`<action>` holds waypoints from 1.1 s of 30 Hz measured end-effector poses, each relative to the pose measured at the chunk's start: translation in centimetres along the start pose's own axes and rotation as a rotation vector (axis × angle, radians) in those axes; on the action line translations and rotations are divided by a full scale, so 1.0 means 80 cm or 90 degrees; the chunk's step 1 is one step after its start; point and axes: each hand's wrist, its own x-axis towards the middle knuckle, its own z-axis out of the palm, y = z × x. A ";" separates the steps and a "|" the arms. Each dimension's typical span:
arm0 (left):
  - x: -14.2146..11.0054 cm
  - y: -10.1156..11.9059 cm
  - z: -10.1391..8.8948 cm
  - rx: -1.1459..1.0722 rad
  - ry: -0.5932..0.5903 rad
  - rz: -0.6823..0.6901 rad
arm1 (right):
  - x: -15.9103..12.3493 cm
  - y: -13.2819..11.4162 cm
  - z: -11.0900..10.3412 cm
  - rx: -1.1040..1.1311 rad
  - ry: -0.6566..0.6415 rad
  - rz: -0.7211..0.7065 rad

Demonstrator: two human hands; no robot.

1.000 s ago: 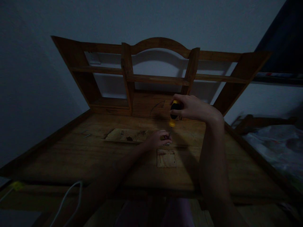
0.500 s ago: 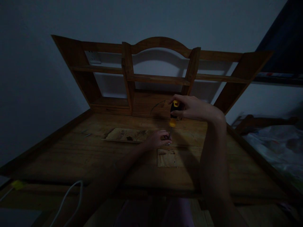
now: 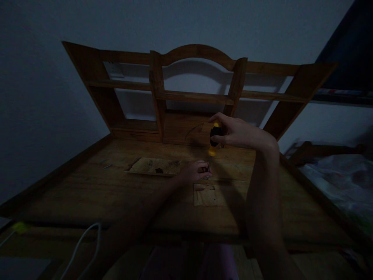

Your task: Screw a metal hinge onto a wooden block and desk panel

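Observation:
A screwdriver point(image 3: 215, 137) with a black and yellow handle stands almost upright over the wooden desk point(image 3: 122, 202). My right hand point(image 3: 233, 130) grips its handle from above and from the right, fingers closed around it. Low at the shaft, my left hand point(image 3: 194, 172) pinches around the tip, where a small shiny metal piece point(image 3: 206, 177) shows beneath the fingers; its kind is too dark to make out. A square wood piece point(image 3: 204, 195) lies just in front of the tip. Behind my left wrist is a longer, rough pale strip of wood point(image 3: 154, 166).
A wooden shelf unit point(image 3: 195, 97) rises at the desk's back against the wall. A small thin metal object point(image 3: 107, 166) lies on the left. A white cable point(image 3: 80, 243) loops at the front left edge, near a yellow object point(image 3: 21, 227). Plastic-covered items point(image 3: 340, 179) are at right.
The fingers of my right hand have shifted slightly on the handle, the index finger lifting a little at its top. My left hand stays in place at the tip.

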 end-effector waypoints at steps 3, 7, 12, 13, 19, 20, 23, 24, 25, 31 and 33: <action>0.000 0.001 0.001 -0.006 -0.002 -0.001 | 0.001 -0.001 0.002 -0.007 0.002 0.015; -0.001 0.000 0.001 -0.015 -0.008 -0.003 | 0.010 -0.002 0.012 -0.077 0.038 0.049; -0.001 -0.001 0.000 -0.004 -0.005 0.016 | 0.011 -0.002 0.011 -0.085 0.035 0.037; -0.001 -0.002 0.000 0.000 -0.005 0.020 | 0.009 -0.002 0.008 -0.078 0.026 0.025; -0.001 -0.006 0.003 -0.001 0.004 0.017 | 0.000 -0.005 -0.004 -0.025 0.009 -0.017; -0.001 -0.007 0.003 0.001 0.002 0.018 | 0.000 -0.005 -0.003 -0.029 0.016 -0.012; -0.002 -0.006 0.003 0.011 -0.005 0.013 | 0.003 -0.006 0.004 -0.060 0.038 0.030; -0.002 -0.006 0.003 0.014 -0.005 0.014 | 0.004 -0.007 0.006 -0.069 0.042 0.042; -0.002 -0.005 0.003 0.017 -0.002 0.015 | 0.005 -0.007 0.007 -0.075 0.044 0.048; -0.003 -0.003 0.003 0.031 0.007 0.029 | -0.001 -0.008 -0.001 -0.033 0.013 0.002; -0.003 -0.002 0.003 0.028 0.008 0.031 | -0.004 -0.008 -0.004 -0.013 -0.001 -0.011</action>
